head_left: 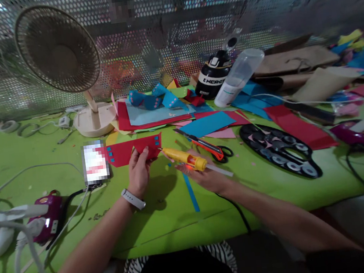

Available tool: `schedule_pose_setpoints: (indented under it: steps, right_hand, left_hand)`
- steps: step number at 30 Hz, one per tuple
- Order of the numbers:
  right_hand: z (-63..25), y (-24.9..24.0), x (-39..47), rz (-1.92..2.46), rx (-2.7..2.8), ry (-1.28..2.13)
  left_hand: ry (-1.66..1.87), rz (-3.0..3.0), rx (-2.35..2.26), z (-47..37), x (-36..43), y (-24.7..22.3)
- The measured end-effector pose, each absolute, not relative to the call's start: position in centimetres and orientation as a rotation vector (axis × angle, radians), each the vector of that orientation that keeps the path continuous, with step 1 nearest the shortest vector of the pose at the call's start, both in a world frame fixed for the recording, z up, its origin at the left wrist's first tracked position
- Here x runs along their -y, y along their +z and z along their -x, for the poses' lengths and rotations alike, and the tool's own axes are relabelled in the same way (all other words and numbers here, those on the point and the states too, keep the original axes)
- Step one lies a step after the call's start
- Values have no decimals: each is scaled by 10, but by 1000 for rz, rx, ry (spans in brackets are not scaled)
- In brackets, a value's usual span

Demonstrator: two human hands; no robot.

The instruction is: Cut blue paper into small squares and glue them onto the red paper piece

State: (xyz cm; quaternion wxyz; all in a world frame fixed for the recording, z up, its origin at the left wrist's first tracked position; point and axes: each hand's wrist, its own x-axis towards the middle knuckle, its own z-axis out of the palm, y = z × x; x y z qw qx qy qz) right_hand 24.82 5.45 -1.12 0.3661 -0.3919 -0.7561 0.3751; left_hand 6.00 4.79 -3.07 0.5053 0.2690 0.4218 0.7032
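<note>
Pinched in my left hand [140,168] is a red paper strip [121,153] with small blue squares stuck near both of its ends. My right hand [203,176] is wrapped round a yellow hot glue gun [181,155], a pale glue stick [220,170] poking out of its back. The gun's nozzle points at the right end of the red strip, at or very near its edge; I cannot tell if they touch. An orange light glows on the gun. Below it a narrow blue paper strip [191,193] lies on the green table [166,227].
Scissors [204,144] lie just beyond the glue gun, beside a black palette [280,151]. A fan [95,120], a black bottle [213,76] and coloured paper [207,124] stand or lie farther back. At left are a phone [95,162] and a purple power strip [47,217] with cables.
</note>
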Motion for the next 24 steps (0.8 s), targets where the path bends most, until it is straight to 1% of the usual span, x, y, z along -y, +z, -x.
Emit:
schedule_pose_setpoints:
  steps: [8, 10, 15, 17, 20, 24]
  right_hand:
    - [-249, -14, -52, 1040, 2050, 847]
    - [-249, -15, -52, 1077, 2123, 713]
    - [-259, -12, -51, 1071, 2295, 183]
    - [-274, -9, -53, 1101, 2293, 63]
    - [-314, -5, -61, 1234, 2207, -22]
    - [-387, -9, -80, 1664, 2083, -110]
  left_hand:
    - [1703, -664, -1064, -61, -48, -31]
    - [1701, -680, -1075, -61, -47, -31]
    - [1703, -679, -1102, -59, -48, -34]
    - [1699, -667, -1113, -58, -49, -33]
    - [1708, -636, -1108, -56, -53, -31]
    - [1722, -575, -1105, -53, -57, -31]
